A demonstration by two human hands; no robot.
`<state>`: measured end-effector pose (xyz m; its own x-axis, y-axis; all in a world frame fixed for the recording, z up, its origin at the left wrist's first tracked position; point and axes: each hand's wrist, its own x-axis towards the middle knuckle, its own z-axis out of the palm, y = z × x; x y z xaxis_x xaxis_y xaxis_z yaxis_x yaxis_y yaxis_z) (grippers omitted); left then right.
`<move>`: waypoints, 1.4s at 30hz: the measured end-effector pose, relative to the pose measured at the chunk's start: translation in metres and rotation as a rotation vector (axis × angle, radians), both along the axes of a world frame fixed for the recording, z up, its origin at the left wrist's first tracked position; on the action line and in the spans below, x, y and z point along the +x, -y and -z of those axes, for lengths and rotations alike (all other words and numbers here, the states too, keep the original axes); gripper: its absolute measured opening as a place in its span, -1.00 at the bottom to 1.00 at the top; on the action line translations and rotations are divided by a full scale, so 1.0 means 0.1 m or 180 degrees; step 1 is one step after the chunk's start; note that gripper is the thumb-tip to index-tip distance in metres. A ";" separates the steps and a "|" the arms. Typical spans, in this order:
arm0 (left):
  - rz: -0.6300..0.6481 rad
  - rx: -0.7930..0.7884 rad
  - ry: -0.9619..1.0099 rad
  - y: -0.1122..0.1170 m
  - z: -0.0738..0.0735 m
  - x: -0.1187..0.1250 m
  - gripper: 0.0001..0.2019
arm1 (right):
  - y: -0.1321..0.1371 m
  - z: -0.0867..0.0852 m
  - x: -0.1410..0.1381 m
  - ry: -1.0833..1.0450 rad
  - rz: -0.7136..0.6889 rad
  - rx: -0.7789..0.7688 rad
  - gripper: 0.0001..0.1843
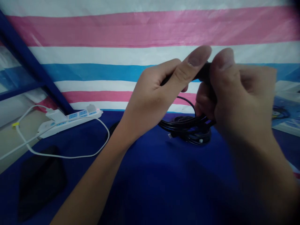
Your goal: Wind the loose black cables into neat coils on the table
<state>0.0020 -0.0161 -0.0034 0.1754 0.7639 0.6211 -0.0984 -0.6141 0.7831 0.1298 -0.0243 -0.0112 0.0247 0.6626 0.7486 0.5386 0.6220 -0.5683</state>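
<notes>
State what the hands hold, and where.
A black cable. The left hand and right hand pinch one upper stretch between thumbs and fingers; its coil is below.

The bare left hand (159, 93) comes in from the lower left, raised to mid-height, with thumb pressed forward and fingers curled in a closed pinch. The bare right hand (236, 97) faces it, slightly blurred and likewise clenched, thumb tips close together.

The black cable (185, 126) looks like glossy plastic — smooth. The power strip (70, 120) is shiny white plastic; the blue cover (150, 175) is matt cloth; the striped sheet (117, 31) is woven, faintly glossy.
</notes>
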 end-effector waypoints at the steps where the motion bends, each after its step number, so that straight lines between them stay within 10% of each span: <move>1: 0.0077 -0.0028 -0.0091 0.00 0.00 -0.02 -0.56 | 0.00 0.00 0.00 -0.0088 -0.0115 -0.0072 -0.33; 14: 0.0817 -0.0141 -0.0537 -0.04 -0.03 -0.19 -0.58 | 0.01 0.00 0.06 0.0055 -0.1041 -0.0697 -0.30; 25: 0.0567 -0.0151 -0.0606 0.00 -0.04 -0.23 -0.61 | 0.10 -0.02 -0.22 -0.0627 0.0131 0.0036 -0.26; 30: 0.0848 -0.0502 -0.1430 -0.03 -0.05 -0.35 -0.55 | 0.08 0.02 -0.04 0.0296 -0.0705 -0.0830 -0.23; 35: 0.1371 -0.0689 -0.1297 -0.03 -0.04 -0.35 -0.46 | 0.12 0.02 0.07 0.0679 -0.1103 -0.0458 -0.29; 42: 0.1033 -0.0572 -0.0425 -0.05 0.02 -0.20 -0.59 | 0.20 -0.03 -0.05 0.0822 -0.0071 -0.0009 -0.32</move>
